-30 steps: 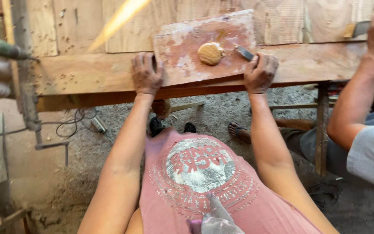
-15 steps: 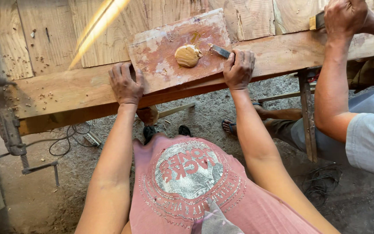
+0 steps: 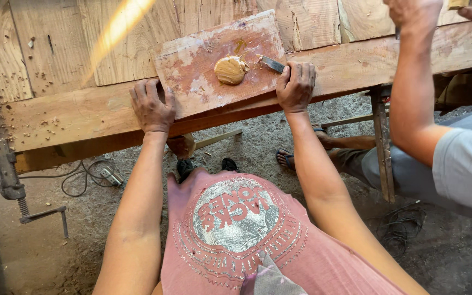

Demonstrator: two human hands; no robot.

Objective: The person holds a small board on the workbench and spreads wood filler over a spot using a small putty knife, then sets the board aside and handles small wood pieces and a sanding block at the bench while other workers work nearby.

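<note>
We have our left hand [image 3: 151, 106] lying flat and spread on the near-left edge of a small stained board [image 3: 217, 63], gripping nothing, only pressing it down. Our right hand [image 3: 296, 86] is curled closed around the handle of a putty knife [image 3: 272, 64], whose blade points toward a tan lump of filler [image 3: 231, 70] sitting near the middle of the board. The board rests tilted across the wide plank surface [image 3: 55, 117], touching it along its underside. We judge the board stiff and light, easy to shift if held by its edges; the filler looks soft and sticky, best moved with the blade and not with fingers. The knife is thin and rigid, held by its handle. To the right, another person's arm [image 3: 413, 93] reaches over the same surface, close to our knife hand, so it crowds that side. A metal clamp [image 3: 4, 164] hangs at the left edge, and cables [image 3: 91, 175] lie on the dirt floor below.
</note>
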